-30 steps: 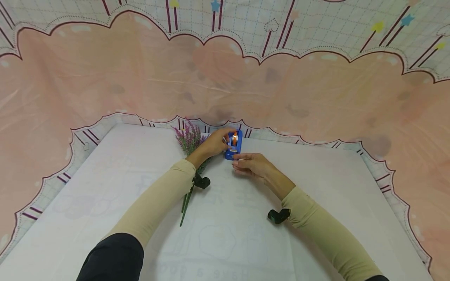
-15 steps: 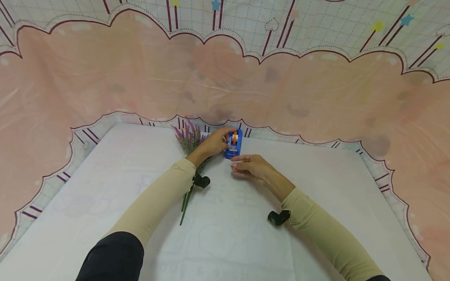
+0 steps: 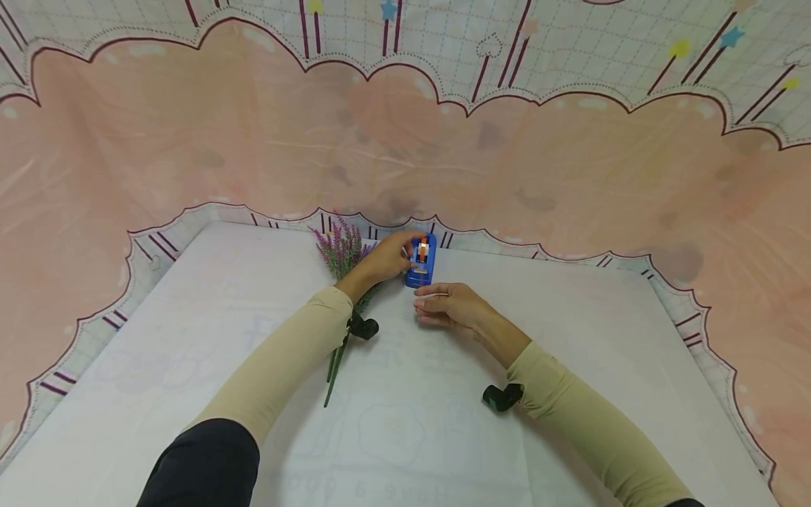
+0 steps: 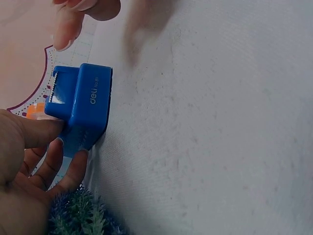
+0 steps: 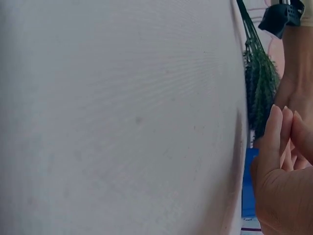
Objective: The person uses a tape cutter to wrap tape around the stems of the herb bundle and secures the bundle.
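Observation:
A blue tape dispenser [image 3: 419, 279] with an orange core stands near the far edge of the table. My left hand [image 3: 385, 259] grips its side; in the left wrist view the thumb and fingers wrap the blue body [image 4: 91, 98] below the toothed cutter. Just in front of the dispenser, my right hand [image 3: 459, 304] brings thumb and fingertips together in a pinch. Its fingertips [image 4: 66, 39] show close off the cutter end. Clear tape [image 4: 63, 90] shines at the cutter; the part between the right fingers is too faint to make out.
An artificial lavender bunch [image 3: 343, 246] with purple heads and green stems lies under the left wrist. The white-covered table [image 3: 209, 338] has a scalloped printed border. A pink patterned cloth [image 3: 405, 148] hangs behind. Dark wrist cameras [image 3: 503, 398] sit at the cuffs.
My right hand has drawn slightly back and down from the dispenser. The left hand, the dispenser and the lavender stay where they were.

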### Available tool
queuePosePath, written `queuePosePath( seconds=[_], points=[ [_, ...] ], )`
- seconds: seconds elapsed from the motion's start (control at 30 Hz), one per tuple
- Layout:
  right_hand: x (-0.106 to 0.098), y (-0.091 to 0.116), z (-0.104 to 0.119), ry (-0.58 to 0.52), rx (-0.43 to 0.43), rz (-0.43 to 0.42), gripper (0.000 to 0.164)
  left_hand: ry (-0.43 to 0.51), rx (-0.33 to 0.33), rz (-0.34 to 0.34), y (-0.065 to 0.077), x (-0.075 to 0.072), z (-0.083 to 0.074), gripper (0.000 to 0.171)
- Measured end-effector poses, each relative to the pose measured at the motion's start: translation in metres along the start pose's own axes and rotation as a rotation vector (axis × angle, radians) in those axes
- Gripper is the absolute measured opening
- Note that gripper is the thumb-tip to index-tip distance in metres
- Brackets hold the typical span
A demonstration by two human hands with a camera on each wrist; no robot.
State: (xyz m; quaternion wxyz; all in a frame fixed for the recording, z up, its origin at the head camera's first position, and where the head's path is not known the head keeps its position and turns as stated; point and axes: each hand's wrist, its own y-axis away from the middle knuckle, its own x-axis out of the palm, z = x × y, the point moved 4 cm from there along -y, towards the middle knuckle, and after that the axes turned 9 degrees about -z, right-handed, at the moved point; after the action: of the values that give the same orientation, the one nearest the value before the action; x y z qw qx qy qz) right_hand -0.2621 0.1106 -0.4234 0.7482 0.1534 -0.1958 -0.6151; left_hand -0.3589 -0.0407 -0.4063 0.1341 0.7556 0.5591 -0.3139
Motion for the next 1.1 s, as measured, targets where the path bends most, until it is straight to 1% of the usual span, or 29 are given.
queuePosePath(
  seconds=[0.3,0.7,1.1],
  points=[
    [0.0012,0.0019,-0.0028,-0.011,0.014,0.007,0.037,-0.01,0.004,-0.003,-0.0003,-0.0005,0.0,0.069],
    [-0.0002,0.0026,-0.0041,0.024,0.024,0.008,0.034,-0.004,0.005,0.003,-0.0007,-0.0002,-0.0001,0.069],
    [0.0005,0.0046,-0.0054,0.051,0.021,0.009,0.031,-0.022,0.009,0.009,-0.002,-0.0002,0.0007,0.07]
  ],
)
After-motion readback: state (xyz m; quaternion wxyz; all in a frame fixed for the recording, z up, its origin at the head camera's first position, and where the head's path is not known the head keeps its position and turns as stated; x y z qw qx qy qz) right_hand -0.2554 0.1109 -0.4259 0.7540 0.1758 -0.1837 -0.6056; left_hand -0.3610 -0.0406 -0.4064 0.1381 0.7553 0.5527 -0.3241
